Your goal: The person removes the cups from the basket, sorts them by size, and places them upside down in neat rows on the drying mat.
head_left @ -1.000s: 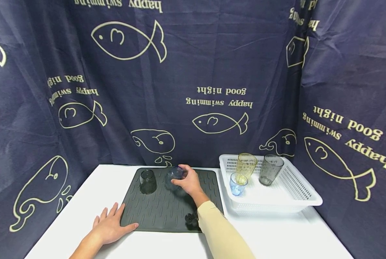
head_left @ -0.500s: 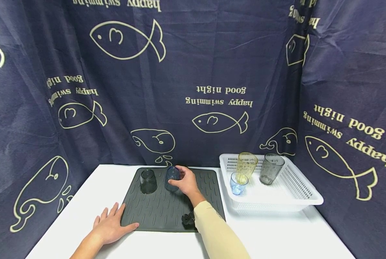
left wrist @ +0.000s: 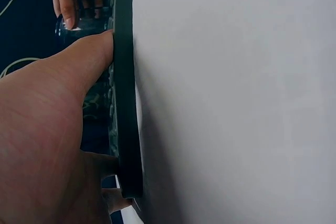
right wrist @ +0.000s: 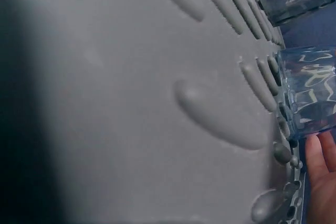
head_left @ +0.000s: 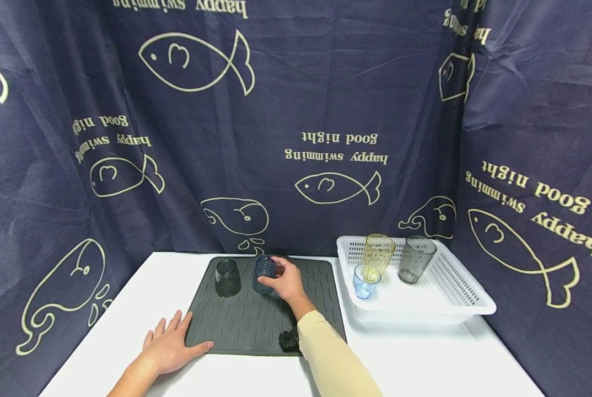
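Observation:
A blue glass tumbler (head_left: 264,275) stands mouth down on the dark ridged drying mat (head_left: 246,325), near its back edge. My right hand (head_left: 287,280) holds it from the right, thumb in front and fingers behind. In the right wrist view the same tumbler (right wrist: 310,90) meets the mat, fingers at its side. To its left is an upside-down dark grey glass (head_left: 227,279), apart from it. My left hand (head_left: 166,346) rests with spread fingers at the mat's front left corner. In the left wrist view its thumb (left wrist: 94,51) lies along the mat's edge.
A white perforated basket (head_left: 455,286) stands right of the mat. Inside are a yellow glass (head_left: 378,253), a tall grey glass (head_left: 416,259) and a small light blue glass (head_left: 365,282). A blue patterned curtain (head_left: 276,138) hangs behind and around the white table (head_left: 142,286).
My right hand has moved slightly left with the blue tumbler and set it down on the mat beside the grey glass. The left hand has stayed in place.

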`<state>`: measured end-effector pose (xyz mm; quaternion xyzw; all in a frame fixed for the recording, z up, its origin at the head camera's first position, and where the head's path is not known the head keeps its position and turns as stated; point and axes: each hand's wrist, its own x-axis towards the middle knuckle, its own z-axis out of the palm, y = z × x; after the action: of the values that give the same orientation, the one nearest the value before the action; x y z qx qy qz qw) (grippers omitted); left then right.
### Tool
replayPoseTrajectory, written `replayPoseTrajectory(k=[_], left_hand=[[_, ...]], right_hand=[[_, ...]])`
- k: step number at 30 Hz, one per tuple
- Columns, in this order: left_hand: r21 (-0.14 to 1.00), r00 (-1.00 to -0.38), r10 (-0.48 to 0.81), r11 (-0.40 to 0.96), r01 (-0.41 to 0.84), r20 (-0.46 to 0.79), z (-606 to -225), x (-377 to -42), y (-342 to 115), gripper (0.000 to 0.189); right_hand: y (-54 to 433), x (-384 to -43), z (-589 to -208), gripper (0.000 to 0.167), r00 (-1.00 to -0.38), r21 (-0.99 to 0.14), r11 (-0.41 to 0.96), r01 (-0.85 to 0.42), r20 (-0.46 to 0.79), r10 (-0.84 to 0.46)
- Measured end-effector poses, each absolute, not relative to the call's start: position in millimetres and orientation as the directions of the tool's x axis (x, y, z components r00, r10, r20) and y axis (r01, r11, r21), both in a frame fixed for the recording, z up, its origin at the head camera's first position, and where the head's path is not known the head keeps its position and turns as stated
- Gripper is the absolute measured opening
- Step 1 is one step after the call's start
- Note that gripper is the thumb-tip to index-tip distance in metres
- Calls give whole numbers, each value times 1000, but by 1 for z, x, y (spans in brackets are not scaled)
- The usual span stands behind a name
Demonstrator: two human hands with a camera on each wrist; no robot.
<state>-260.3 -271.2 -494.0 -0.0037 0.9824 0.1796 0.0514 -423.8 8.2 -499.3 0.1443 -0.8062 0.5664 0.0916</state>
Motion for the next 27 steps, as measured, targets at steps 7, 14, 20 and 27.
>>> replayPoseTrajectory(k=[7,14,20,27], left_hand=[[353,-995,11,935,-24,-97,-495,-261,-272,116],[344,-996,4,938,-27,-89,-495,-261,-271,115],[343,-996,5,939,-26,-89,-495,-261,-270,115],[338,-996,19,941,-13,-89,-495,-260,-272,112]], right_hand=[[7,-420,-499,67,-946,-896,304,-323,304,-111],[7,-417,-500,66,-952,-900,310,-306,293,-90],[10,-411,-499,65,-956,-907,303,-292,280,-83],[19,-401,-495,65,-958,-922,261,-286,274,-83]])
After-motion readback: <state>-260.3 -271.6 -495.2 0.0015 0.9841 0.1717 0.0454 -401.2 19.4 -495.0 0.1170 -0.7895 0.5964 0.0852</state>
